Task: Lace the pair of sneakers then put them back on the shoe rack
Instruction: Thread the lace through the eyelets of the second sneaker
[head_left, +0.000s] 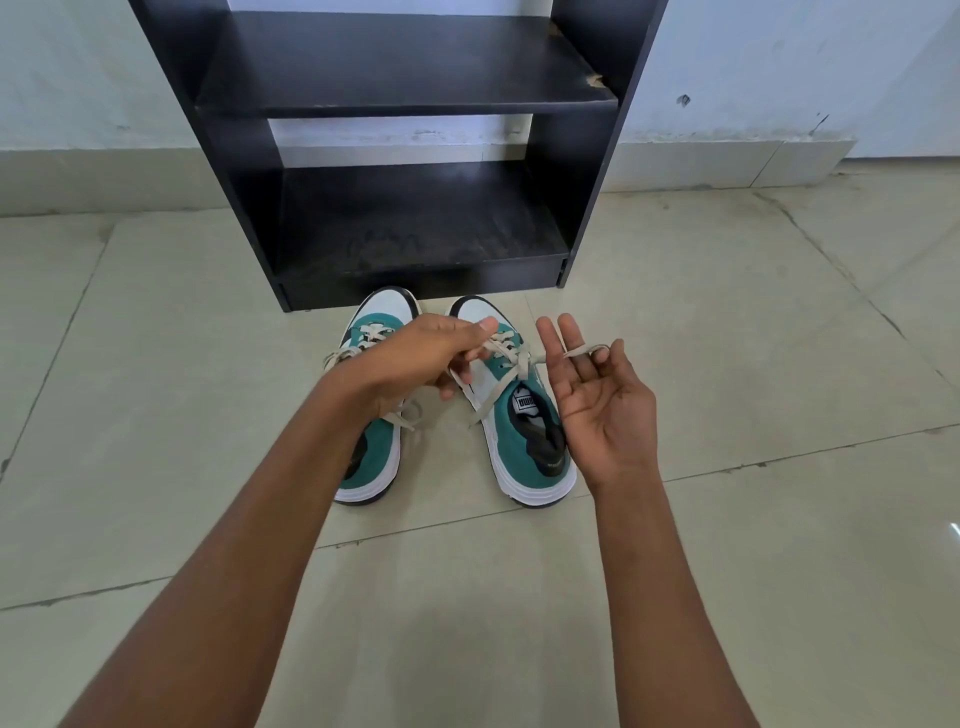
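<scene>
Two teal-and-white sneakers sit side by side on a tiled floor (727, 519), toes toward a black shoe rack (405, 156) just beyond them. Seen from the head camera, the left hand (415, 364) reaches across the left sneaker (374, 457) and pinches a lace (506, 379) of the right sneaker (524, 447). Palm up and fingers spread, the right hand (602, 405) has the lace's other end draped over its fingers.

head cam | looks forward and down | close over floor (727, 571) | shoe rack (405, 67) ahead
</scene>
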